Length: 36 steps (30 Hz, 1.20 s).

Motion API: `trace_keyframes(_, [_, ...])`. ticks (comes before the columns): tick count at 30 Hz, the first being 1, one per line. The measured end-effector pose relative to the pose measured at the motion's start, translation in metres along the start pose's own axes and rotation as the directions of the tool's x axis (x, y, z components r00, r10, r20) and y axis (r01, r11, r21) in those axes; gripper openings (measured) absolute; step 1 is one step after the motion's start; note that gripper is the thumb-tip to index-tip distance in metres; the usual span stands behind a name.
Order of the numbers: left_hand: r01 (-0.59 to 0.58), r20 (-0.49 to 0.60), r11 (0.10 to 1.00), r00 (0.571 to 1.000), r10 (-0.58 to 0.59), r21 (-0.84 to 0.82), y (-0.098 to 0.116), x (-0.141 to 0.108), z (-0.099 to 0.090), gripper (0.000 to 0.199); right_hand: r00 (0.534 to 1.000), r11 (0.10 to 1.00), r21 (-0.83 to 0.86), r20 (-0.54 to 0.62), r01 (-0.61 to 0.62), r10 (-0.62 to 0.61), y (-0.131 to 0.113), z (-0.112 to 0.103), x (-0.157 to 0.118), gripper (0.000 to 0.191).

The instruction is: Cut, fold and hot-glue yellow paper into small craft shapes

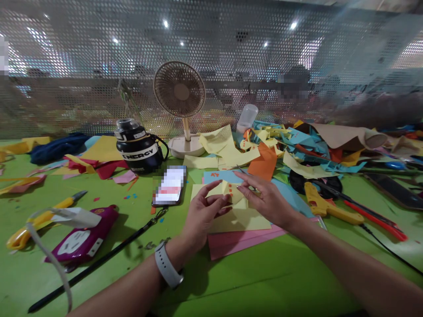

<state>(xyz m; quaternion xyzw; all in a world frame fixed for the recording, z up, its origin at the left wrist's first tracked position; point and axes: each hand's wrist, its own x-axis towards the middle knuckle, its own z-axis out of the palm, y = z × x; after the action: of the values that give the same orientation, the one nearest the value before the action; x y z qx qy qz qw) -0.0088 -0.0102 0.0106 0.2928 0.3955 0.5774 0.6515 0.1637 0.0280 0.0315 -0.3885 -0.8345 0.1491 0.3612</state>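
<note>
My left hand [211, 204] pinches a small piece of pale yellow paper [226, 188] marked with several small orange squares. Close by on its right, my right hand [261, 193] has thumb and forefinger brought together at the paper's edge. A thin dark tip shows beside those fingers, but what they hold is mostly hidden. Beneath both hands lie sheets of pale yellow paper [244, 221], with pink paper [241, 244] under them. Light blue paper [292, 193] with orange marks extends behind and to the right.
A phone [170, 185], black bottle [140, 152] and desk fan [180, 90] stand beyond my left hand. Paper scraps [264, 154] pile up at the back. Right lie a yellow glue gun [327, 207] and red-handled tool [376, 218]; left, a purple power bank [86, 237] and yellow-handled cutter [42, 220].
</note>
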Motion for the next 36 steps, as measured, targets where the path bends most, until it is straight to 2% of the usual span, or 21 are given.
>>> trace_keyframes(16, [-0.012,0.002,1.0,1.0,0.012,0.0,0.0004,-0.0021,0.0005,0.06,1.0,1.0,-0.017,-0.012,0.003,-0.003,0.0045,0.0035,-0.0028,0.05])
trace_keyframes(36, [-0.038,0.042,0.999,0.998,0.037,0.039,0.0004,-0.0022,0.0012,0.062,1.0,1.0,0.021,0.009,-0.003,0.002,0.0049,0.0033,-0.0027,0.051])
